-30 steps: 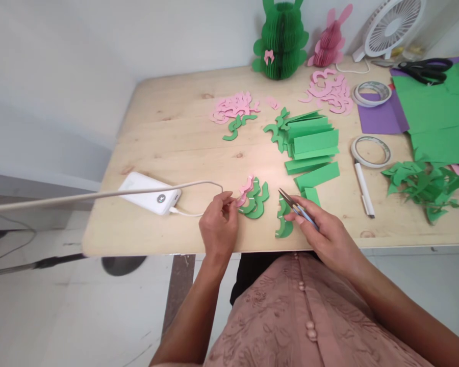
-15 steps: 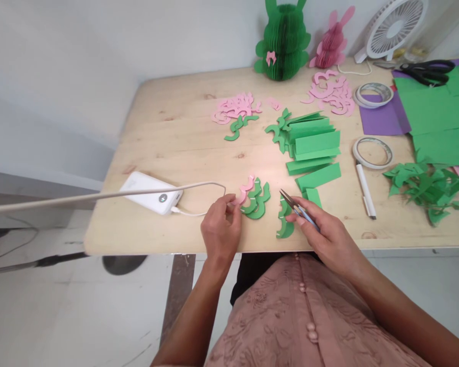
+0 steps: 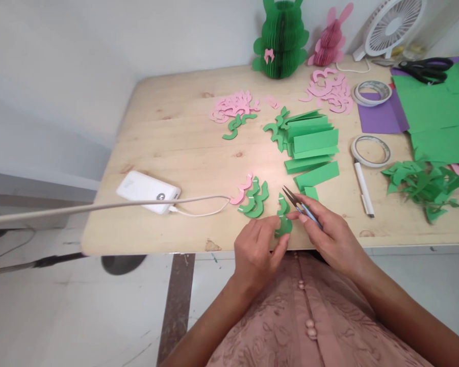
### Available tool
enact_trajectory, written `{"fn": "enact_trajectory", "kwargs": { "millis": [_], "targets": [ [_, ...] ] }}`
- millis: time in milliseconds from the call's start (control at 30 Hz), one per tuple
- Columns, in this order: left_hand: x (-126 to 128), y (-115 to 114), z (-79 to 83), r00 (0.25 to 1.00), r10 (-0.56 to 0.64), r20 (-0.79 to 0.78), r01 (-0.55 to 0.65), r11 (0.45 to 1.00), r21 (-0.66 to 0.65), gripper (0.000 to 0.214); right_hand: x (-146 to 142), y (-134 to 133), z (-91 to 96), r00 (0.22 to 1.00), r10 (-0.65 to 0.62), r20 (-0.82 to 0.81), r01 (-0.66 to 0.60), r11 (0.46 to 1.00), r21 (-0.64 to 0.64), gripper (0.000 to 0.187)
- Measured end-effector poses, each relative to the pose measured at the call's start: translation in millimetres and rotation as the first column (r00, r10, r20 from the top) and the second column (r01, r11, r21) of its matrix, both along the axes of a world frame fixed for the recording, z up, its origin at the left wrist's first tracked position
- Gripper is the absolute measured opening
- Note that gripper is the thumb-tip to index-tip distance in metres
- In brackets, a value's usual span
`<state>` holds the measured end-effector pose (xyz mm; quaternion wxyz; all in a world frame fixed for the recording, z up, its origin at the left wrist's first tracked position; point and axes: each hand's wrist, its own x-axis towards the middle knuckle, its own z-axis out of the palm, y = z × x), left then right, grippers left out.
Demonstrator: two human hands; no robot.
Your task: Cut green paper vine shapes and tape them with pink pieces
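Note:
My right hand (image 3: pixel 331 237) is closed around small snips (image 3: pixel 298 203) with dark pointed blades and a blue handle. The blades point up and left, slightly apart, beside a curved green paper cutout (image 3: pixel 283 227). Pinching that cutout at its left side is my left hand (image 3: pixel 258 250), thumb and fingers hiding part of it. The cutout bears short pale strips. To the left lie several wavy green cutouts (image 3: pixel 257 199), with a wavy pink cutout (image 3: pixel 241 191) along their left side.
Folded green strips (image 3: pixel 315 142) and pink cutouts (image 3: pixel 235 106) lie farther back. A power bank (image 3: pixel 149 191) with a cable is at left. Tape rolls (image 3: pixel 371 151), a white pen (image 3: pixel 363 188), green scraps (image 3: pixel 424 186) and black scissors (image 3: pixel 424 70) are at right.
My left hand has left the pink cutout and moved right to the green cutout, which it now pinches. My right hand keeps the snips in nearly the same place.

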<state>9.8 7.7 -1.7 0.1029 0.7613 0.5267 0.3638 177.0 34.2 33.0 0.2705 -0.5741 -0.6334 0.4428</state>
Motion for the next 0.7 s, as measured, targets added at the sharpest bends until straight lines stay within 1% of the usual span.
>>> {"fn": "enact_trajectory", "kwargs": {
  "millis": [167, 433, 700],
  "targets": [
    [4.1, 2.6, -5.1, 1.000, 0.013, -0.028, -0.015, 0.999, -0.053, 0.023, 0.8, -0.3, 0.3, 0.999, 0.017, 0.029, -0.017, 1.000, 0.006, 0.043],
    [7.8, 1.8, -6.9, 0.996, 0.076, 0.052, -0.070, 0.993, -0.095, 0.023, -2.5, 1.6, -3.3, 0.995, 0.057, 0.084, -0.060, 0.998, 0.033, 0.043],
    [9.3, 3.0, -6.6, 0.987, 0.107, 0.122, -0.090, 0.987, -0.134, 0.022, -1.4, 0.3, -5.8, 0.996, 0.039, 0.077, -0.042, 0.999, 0.034, 0.043]
  ]
}}
